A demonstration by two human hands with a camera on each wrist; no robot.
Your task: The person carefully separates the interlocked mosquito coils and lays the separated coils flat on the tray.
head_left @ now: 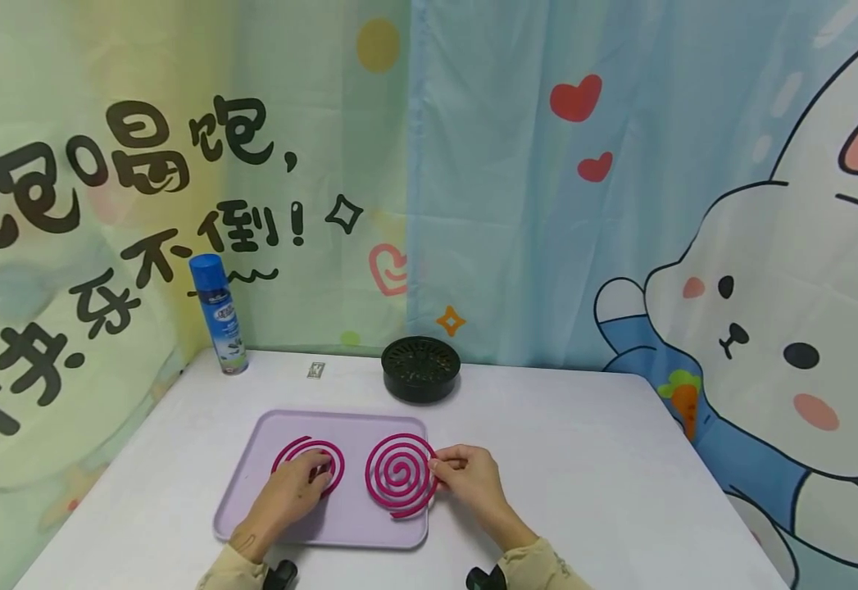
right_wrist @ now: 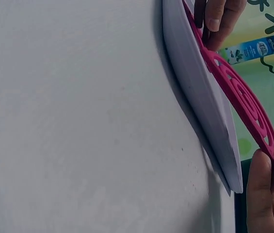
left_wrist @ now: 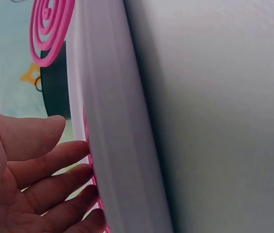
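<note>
A pale purple tray lies on the white table. On its left part is a magenta mosquito coil, partly covered by my left hand. In the left wrist view, the fingertips of that hand touch the coil, and the thumb stands apart from it. My right hand pinches the right edge of a second magenta mosquito coil between thumb and fingers. This coil is tilted over the tray's right side, its near end clear of the tray in the right wrist view.
Behind the tray stands a round black holder with a slotted top. A blue spray can is upright at the back left. Between them lies a small flat metal piece. A printed curtain hangs behind the table.
</note>
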